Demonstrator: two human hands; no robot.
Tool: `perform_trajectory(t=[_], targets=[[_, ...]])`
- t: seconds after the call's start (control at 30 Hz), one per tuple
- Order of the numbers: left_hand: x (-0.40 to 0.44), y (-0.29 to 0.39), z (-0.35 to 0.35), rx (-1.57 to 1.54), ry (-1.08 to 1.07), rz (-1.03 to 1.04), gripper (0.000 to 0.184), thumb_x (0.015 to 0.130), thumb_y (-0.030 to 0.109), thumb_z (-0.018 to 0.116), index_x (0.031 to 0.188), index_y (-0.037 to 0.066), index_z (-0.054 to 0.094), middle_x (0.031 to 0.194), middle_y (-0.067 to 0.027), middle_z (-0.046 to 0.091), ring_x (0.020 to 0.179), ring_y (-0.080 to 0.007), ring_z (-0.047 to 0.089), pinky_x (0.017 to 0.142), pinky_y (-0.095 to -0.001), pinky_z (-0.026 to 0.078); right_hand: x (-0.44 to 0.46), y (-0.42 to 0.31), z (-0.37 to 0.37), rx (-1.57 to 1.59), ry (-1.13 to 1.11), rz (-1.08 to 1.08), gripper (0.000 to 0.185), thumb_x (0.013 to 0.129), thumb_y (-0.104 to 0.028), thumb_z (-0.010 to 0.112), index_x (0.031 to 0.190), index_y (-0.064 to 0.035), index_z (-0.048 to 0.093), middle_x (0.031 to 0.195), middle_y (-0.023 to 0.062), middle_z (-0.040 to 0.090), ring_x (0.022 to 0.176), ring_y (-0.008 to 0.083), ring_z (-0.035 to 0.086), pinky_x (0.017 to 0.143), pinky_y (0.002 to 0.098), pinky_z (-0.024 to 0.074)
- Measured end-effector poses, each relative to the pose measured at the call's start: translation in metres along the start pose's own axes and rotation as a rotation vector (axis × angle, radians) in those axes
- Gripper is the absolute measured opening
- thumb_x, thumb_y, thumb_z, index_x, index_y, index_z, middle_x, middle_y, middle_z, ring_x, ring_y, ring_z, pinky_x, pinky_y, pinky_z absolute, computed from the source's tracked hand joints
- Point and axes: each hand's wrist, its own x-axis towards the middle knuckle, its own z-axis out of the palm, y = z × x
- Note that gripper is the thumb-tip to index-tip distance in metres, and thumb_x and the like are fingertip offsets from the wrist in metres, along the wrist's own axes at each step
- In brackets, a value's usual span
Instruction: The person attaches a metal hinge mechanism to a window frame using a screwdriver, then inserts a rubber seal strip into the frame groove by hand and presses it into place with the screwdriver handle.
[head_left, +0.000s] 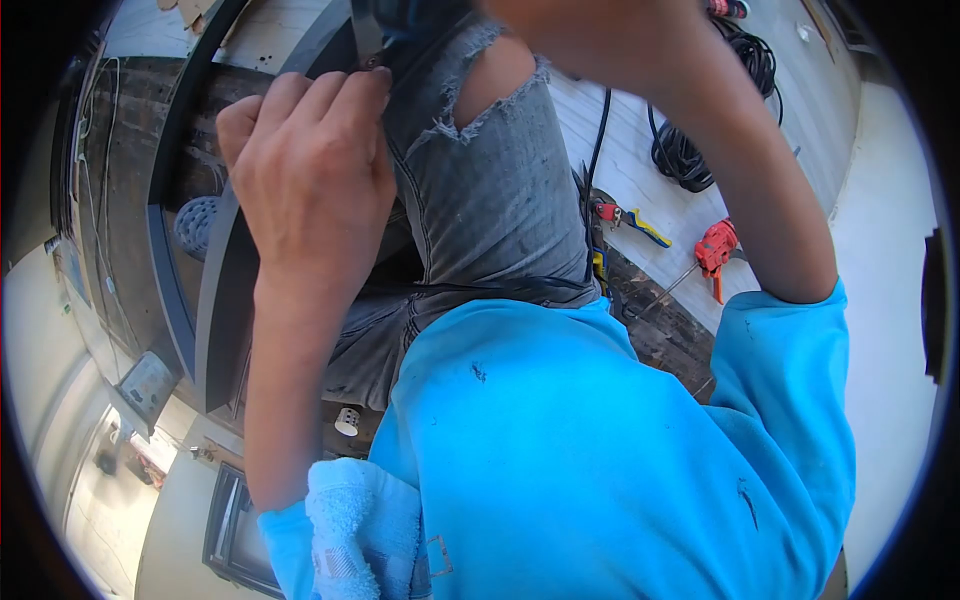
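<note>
My left hand [312, 170] is closed, knuckles up, at the upper left, with its fingertips at the edge of a dark grey curved frame [228, 290]. What its fingers hold, if anything, is hidden. At the top edge my right hand [600, 35] is blurred and partly cut off, and its fingers cannot be seen. Between the hands a dark blurred object [400, 25] shows near the top. Below it lies my knee in torn grey jeans [500, 190].
Right of my leg lie pliers with blue and yellow handles [645, 227], a red tool [715, 247] and a coil of black cable [690, 150]. A black cable [598, 150] runs beside my knee. A perforated grey object [195, 227] sits inside the frame.
</note>
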Motion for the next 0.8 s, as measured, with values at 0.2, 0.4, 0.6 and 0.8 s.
perform_trajectory(t=[0.2,0.4,0.6,0.8], targets=[[-0.003,-0.003,0.006,-0.054,0.040,-0.024,0.016,0.080,0.006,0.071,0.095,0.012,0.071,0.086,-0.0008,0.069,0.086,-0.0223,0.064,0.085,-0.0391,0.041,0.015,-0.024,-0.018,0.014,0.004,-0.002,0.029,0.104,-0.021,0.063,0.122,-0.0016,0.051,0.082,0.0056,0.054,0.069,0.0150,0.055,0.060,0.0304,0.0437],[-0.006,-0.006,0.010,-0.068,0.080,-0.035,0.012,0.084,0.008,0.072,0.094,0.013,0.071,0.085,0.0000,0.070,0.084,-0.0213,0.065,0.084,-0.0379,0.041,0.011,-0.040,-0.016,-0.078,-0.141,-0.005,0.031,0.103,-0.021,0.062,0.124,-0.0010,0.050,0.082,0.0074,0.055,0.069,0.0179,0.056,0.060,0.0325,0.0442],[-0.008,-0.004,0.006,-0.033,0.057,-0.054,0.009,0.089,0.011,0.073,0.097,0.013,0.072,0.088,0.0010,0.073,0.082,-0.0194,0.066,0.084,-0.0360,0.041,-0.001,-0.015,0.015,-0.143,-0.164,-0.036,0.034,0.103,-0.021,0.061,0.126,-0.0004,0.048,0.082,0.0091,0.055,0.070,0.0209,0.057,0.061,0.0346,0.0447],[-0.017,-0.004,0.006,-0.066,0.071,-0.087,0.007,0.089,0.011,0.073,0.096,0.014,0.072,0.088,0.0011,0.072,0.083,-0.0192,0.066,0.084,-0.0359,0.041,0.024,-0.053,-0.017,-0.061,-0.016,-0.026,0.036,0.103,-0.021,0.060,0.128,0.0003,0.046,0.083,0.0109,0.056,0.070,0.0239,0.058,0.061,0.0367,0.0452]])
